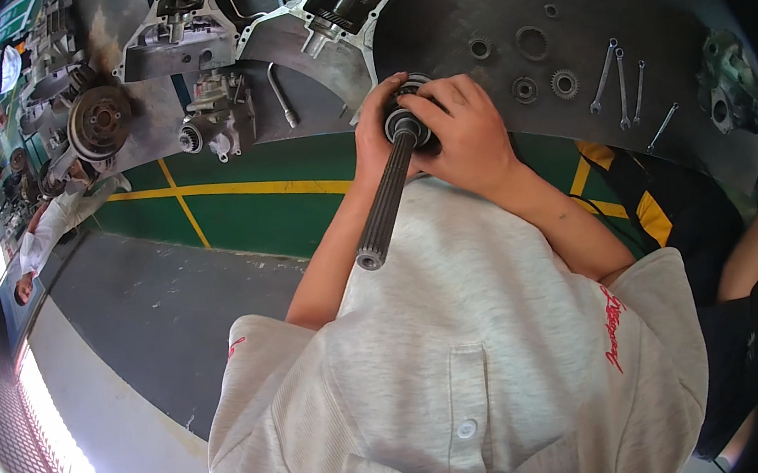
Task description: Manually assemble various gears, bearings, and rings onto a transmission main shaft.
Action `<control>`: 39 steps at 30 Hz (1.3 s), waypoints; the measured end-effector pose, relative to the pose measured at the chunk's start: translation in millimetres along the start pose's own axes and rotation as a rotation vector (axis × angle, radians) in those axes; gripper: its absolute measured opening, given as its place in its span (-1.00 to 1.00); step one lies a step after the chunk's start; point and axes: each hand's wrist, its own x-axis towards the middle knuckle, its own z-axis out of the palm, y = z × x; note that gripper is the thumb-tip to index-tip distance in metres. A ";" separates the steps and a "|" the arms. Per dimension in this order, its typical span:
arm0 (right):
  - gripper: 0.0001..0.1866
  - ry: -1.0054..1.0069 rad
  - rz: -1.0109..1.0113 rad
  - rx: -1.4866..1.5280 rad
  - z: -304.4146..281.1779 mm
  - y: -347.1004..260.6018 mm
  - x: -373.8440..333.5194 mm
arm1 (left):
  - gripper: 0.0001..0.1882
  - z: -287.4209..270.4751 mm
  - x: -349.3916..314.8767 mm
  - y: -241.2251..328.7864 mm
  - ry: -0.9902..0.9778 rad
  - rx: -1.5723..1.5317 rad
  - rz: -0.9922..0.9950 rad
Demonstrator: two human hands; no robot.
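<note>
Both my hands grip a splined gear shaft [386, 201] at the bench's near edge. Its long grooved end slants down toward my body. My left hand [373, 140] wraps the left side of the bearing and gear end. Over the top and right side of that end, my right hand [469, 130] has its fingers curled. Part of the round bearing [402, 123] shows between the hands; the rest is hidden by my fingers. Right of my hands, several loose gears and rings, including a toothed gear [564, 84], lie flat on the dark bench.
Several wrenches [603, 76] lie at the right, near a metal casting [732, 79]. Opened gearbox housings [345, 0] stand behind my hands. Left are a small gear unit [220, 115], a socket wrench [282, 97] and a rusty drum [99, 123]. Another person [734, 273] is close at my right.
</note>
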 end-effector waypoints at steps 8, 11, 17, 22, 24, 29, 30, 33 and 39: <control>-0.49 -0.157 -0.053 -0.182 -9.9 -19.2 16.5 | -0.12 3.0 -2.1 -12.1 0.056 -0.043 0.093; -0.51 -0.135 -0.040 -0.108 -5.4 -10.1 16.0 | -0.13 4.0 0.9 -9.5 0.044 -0.041 0.102; -0.47 -0.128 -0.085 -0.037 -40.9 -48.6 36.3 | -0.19 1.1 12.1 -6.3 0.056 -0.148 0.130; -0.40 -0.154 -0.187 0.008 -92.5 -96.1 51.2 | -0.16 -1.0 13.1 -2.6 0.119 -0.062 0.175; -0.33 -0.126 -0.263 -0.052 -114.9 -120.1 54.2 | -0.10 0.0 15.1 -2.0 0.087 -0.060 0.219; -0.35 -0.072 -0.215 0.109 -116.7 -120.0 46.1 | -0.12 -1.7 16.6 4.1 0.110 -0.061 0.213; -0.35 -0.079 -0.212 0.100 -117.7 -118.7 43.9 | -0.13 -1.4 17.6 2.9 0.103 -0.066 0.224; -0.29 -0.117 -0.201 0.028 -118.9 -121.0 48.7 | -0.14 -6.9 15.2 -0.8 0.111 -0.056 0.219; -0.30 -0.154 -0.073 -0.016 -113.0 -139.6 51.8 | -0.15 -8.3 15.7 1.6 0.124 -0.071 0.195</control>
